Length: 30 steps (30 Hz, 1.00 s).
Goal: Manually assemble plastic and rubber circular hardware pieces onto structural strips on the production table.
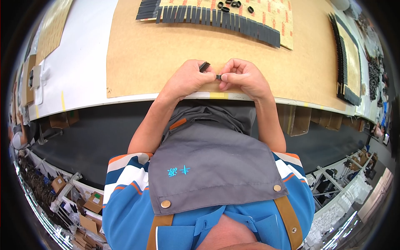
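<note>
Black strip [204, 66] pinched between both hands [216, 77] over brown cardboard sheet [146, 50].

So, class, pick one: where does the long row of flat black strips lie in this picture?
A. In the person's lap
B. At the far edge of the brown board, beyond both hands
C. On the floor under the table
B: the row of black strips lies across the brown board's far edge, beyond the left hand and right hand.

place: I read this as a factory assembly workshop
table [83, 62]: white, topped with cardboard sheet [166, 50]
stock: rows of black strips [225, 18], black rings [233, 5]
floor: cardboard boxes [89, 204]
clothing: grey work apron [212, 166]
</note>
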Each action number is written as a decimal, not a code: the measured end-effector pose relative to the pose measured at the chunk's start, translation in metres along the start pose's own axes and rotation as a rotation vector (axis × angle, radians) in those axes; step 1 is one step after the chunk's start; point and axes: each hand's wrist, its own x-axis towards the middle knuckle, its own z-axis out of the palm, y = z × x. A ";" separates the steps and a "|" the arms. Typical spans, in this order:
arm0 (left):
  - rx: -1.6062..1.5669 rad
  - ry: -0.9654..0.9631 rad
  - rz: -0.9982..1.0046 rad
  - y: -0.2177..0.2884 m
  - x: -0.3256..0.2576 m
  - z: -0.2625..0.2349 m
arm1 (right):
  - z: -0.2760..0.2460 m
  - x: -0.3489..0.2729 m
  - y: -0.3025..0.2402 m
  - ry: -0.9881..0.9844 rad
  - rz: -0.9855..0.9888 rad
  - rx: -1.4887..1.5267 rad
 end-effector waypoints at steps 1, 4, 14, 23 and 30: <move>-0.003 0.000 0.000 0.000 0.001 0.000 | 0.000 0.000 0.000 0.002 -0.001 0.000; -0.008 0.011 -0.037 0.007 -0.002 0.001 | 0.000 0.000 0.002 0.001 0.001 0.017; 0.000 0.011 -0.035 0.004 -0.001 0.001 | -0.003 0.003 0.005 -0.019 -0.025 0.007; 0.000 0.023 -0.019 0.003 -0.002 0.002 | -0.002 0.003 0.004 -0.017 0.000 -0.007; 0.009 0.000 0.020 -0.002 -0.001 0.001 | 0.001 0.002 0.003 -0.005 0.010 -0.019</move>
